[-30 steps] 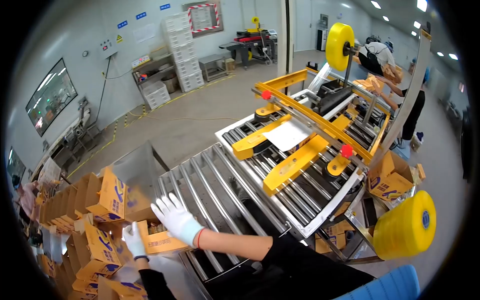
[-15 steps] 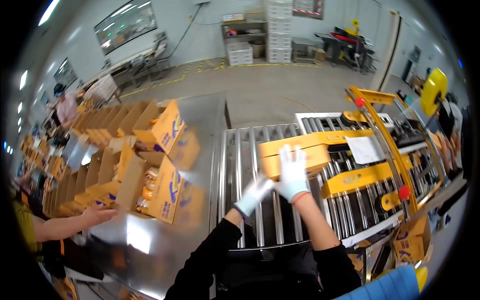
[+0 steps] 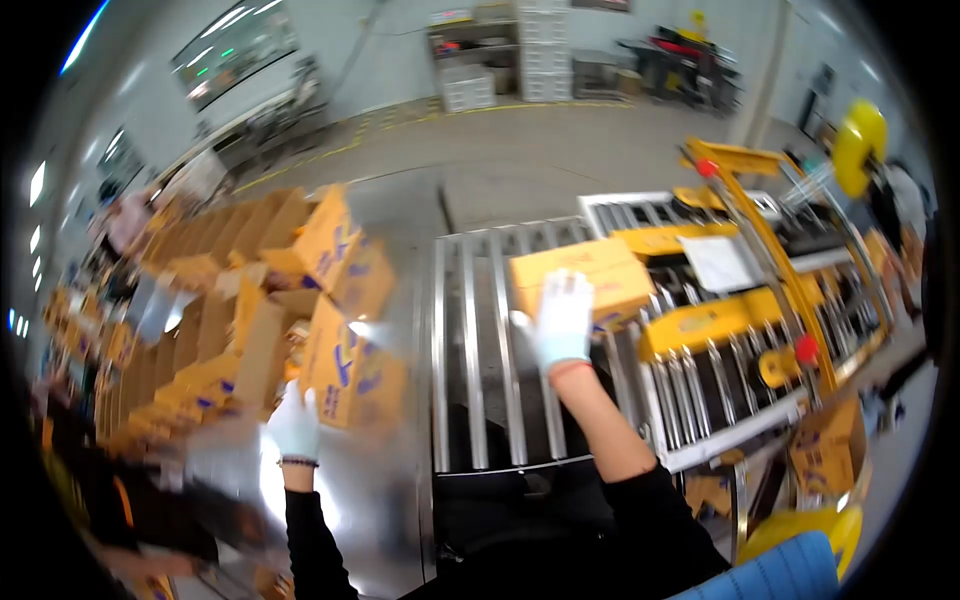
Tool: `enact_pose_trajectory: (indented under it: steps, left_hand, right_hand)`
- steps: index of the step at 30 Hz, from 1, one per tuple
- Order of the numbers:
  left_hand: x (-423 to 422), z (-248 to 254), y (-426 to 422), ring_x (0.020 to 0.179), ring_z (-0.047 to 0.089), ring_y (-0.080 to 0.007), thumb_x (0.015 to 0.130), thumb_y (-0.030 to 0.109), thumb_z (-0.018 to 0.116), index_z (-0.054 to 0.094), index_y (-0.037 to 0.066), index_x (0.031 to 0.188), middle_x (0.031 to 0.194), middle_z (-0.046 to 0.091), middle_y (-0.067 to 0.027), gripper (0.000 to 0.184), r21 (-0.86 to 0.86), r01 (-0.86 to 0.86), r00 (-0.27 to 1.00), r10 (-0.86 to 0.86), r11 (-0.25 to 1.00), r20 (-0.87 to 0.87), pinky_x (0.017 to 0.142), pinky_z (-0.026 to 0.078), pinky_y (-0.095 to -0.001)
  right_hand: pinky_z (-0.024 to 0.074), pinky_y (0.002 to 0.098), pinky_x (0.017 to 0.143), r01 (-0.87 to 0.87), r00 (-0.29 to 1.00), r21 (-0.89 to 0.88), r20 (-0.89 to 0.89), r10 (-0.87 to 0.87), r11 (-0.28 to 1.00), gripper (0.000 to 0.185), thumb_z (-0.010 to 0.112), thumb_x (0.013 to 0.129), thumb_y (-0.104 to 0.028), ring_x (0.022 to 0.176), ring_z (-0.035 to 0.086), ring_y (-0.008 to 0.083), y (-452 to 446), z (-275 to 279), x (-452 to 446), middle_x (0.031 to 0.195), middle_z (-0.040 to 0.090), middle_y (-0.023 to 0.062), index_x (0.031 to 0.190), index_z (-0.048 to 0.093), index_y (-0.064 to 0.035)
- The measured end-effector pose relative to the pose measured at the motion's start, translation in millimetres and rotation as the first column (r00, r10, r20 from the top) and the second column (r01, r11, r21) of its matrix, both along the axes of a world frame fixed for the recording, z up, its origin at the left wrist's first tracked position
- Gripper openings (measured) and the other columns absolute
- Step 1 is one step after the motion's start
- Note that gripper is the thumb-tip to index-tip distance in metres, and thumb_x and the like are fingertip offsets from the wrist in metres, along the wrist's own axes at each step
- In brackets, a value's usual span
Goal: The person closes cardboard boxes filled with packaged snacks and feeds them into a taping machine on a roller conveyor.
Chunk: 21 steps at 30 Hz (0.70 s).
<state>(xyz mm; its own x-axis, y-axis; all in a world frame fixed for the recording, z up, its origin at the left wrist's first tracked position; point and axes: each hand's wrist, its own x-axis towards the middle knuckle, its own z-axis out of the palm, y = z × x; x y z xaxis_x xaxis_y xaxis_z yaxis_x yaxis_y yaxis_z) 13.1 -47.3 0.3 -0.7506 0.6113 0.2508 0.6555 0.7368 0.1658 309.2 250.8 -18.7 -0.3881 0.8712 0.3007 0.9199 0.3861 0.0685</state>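
Observation:
My right hand (image 3: 565,318), in a white glove, lies with fingers stretched out on the top and near side of a closed yellow carton (image 3: 600,270). That carton rests on the metal rollers at the machine's entry. On the left, my gloved left hand (image 3: 293,425) is at the near lower corner of an open carton (image 3: 328,365), its fingers pointing away from me and apart. I cannot tell whether it touches the cardboard. Wrapped items show inside this carton, whose flaps stand up.
Steel rollers (image 3: 470,350) run beside the metal table (image 3: 385,450), on which rows of open cartons (image 3: 180,365) stand. The machine's yellow frame (image 3: 755,250) rises at the right. Another carton (image 3: 828,450) sits lower right. People are at the far left and right.
My left hand has moved left from the closed carton to the open one. The closed carton's top now lies flat under my right hand. A co-worker's hand has left the left-hand cartons.

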Motion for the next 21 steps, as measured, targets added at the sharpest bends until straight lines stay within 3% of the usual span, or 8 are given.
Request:
enact_pose_trajectory:
  steps: [10, 14, 15, 16, 18, 19, 20, 21]
  left_hand:
    - [83.4, 10.8, 66.3, 0.076, 0.069, -0.0427, 0.099, 0.027, 0.058, 0.063, 0.002, 0.109, 0.081, 0.07, -0.0229, 0.027, 0.058, 0.388, 0.92, -0.39, 0.92, 0.022, 0.07, 0.053, -0.0529]
    - [127.9, 28.0, 82.1, 0.069, 0.068, -0.0413, 0.1, 0.026, 0.057, 0.061, 0.003, 0.129, 0.076, 0.069, -0.0216, 0.037, 0.03, 0.575, 0.815, -0.575, 0.818, 0.066, 0.066, 0.053, -0.051]
    - [140.3, 47.0, 83.3, 0.085, 0.069, -0.04, 0.097, 0.022, 0.061, 0.063, 0.004, 0.13, 0.087, 0.071, -0.0213, 0.038, -0.072, 0.57, 0.813, -0.55, 0.818, 0.19, 0.081, 0.054, -0.0502]
    - [134.0, 44.8, 85.7, 0.085, 0.069, -0.04, 0.097, 0.022, 0.061, 0.063, 0.004, 0.13, 0.087, 0.071, -0.0213, 0.038, -0.064, 0.561, 0.819, -0.542, 0.826, 0.188, 0.081, 0.054, -0.0502]
    - [114.9, 39.3, 75.1, 0.114, 0.063, -0.0403, 0.091, 0.017, 0.066, 0.07, 0.008, 0.122, 0.101, 0.071, -0.02, 0.033, 0.073, 0.857, 0.514, -0.854, 0.509, -0.079, 0.104, 0.045, -0.0511]
    - [113.2, 44.0, 69.9, 0.137, 0.045, -0.0419, 0.086, 0.014, 0.07, 0.074, 0.011, 0.113, 0.126, 0.065, -0.0187, 0.027, 0.109, 0.819, 0.567, -0.824, 0.563, -0.01, 0.118, 0.03, -0.0514]
    - [103.1, 42.7, 66.5, 0.133, 0.053, -0.0338, 0.081, 0.01, 0.072, 0.074, 0.007, 0.105, 0.152, 0.048, -0.0197, 0.024, 0.106, 0.829, 0.559, -0.806, 0.549, -0.195, 0.118, 0.031, -0.0488]
    - [94.9, 38.6, 64.4, 0.138, 0.048, -0.034, 0.081, 0.009, 0.072, 0.072, 0.005, 0.1, 0.155, 0.044, -0.0205, 0.019, 0.325, 0.742, 0.618, -0.786, 0.587, 0.009, 0.117, 0.033, -0.0462]
  right_hand:
    - [0.0339, 0.0482, 0.109, 0.201, 0.972, 0.007, -0.121, -0.199, 0.979, 0.07, 0.061, 0.09, -0.056, 0.125, 0.049, 0.0345, 56.0, 8.0, 72.4, 0.128, 0.06, 0.015, 0.132, 0.061, 0.0003]
    - [0.0292, 0.0516, 0.115, 0.241, 0.964, 0.108, -0.14, -0.226, 0.964, 0.076, 0.068, 0.086, -0.052, 0.135, 0.043, 0.0383, 68.8, -12.7, 101.8, 0.139, 0.054, 0.019, 0.138, 0.054, 0.0009]
    - [0.0282, 0.0528, 0.116, 0.153, 0.979, 0.096, -0.153, -0.138, 0.984, 0.082, 0.073, 0.082, -0.049, 0.136, 0.042, 0.0402, 57.1, -12.2, 108.3, 0.143, 0.051, 0.0207, 0.142, 0.049, 0.0017]
    - [0.0272, 0.0539, 0.117, 0.052, 0.985, 0.087, -0.168, -0.037, 0.995, 0.09, 0.078, 0.078, -0.045, 0.137, 0.041, 0.042, 46.2, -10.6, 109.5, 0.146, 0.047, 0.0225, 0.146, 0.044, 0.0025]
    - [0.0242, 0.0562, 0.12, -0.367, 0.832, -0.038, -0.46, 0.31, 0.93, 0.106, 0.086, 0.069, -0.041, 0.142, 0.036, 0.0451, 5.6, -2.5, 97.0, 0.152, 0.04, 0.0254, 0.151, 0.035, 0.0022]
    - [0.0236, 0.0562, 0.121, -0.497, 0.772, -0.022, -0.466, 0.431, 0.867, 0.105, 0.086, 0.069, -0.039, 0.144, 0.034, 0.044, -13.2, 5.9, 83.5, 0.155, 0.038, 0.0225, 0.153, 0.034, -0.0019]
    - [0.0229, 0.0562, 0.122, -0.62, 0.689, -0.004, -0.481, 0.542, 0.785, 0.105, 0.085, 0.07, -0.037, 0.146, 0.032, 0.0428, -31.6, 13.6, 68.0, 0.158, 0.037, 0.0196, 0.156, 0.034, -0.006]
    - [0.0237, 0.0555, 0.122, -0.721, 0.641, -0.028, -0.407, 0.651, 0.692, 0.102, 0.085, 0.072, -0.032, 0.146, 0.034, 0.0385, -44.6, 17.6, 53.4, 0.158, 0.036, 0.0171, 0.156, 0.033, -0.0096]
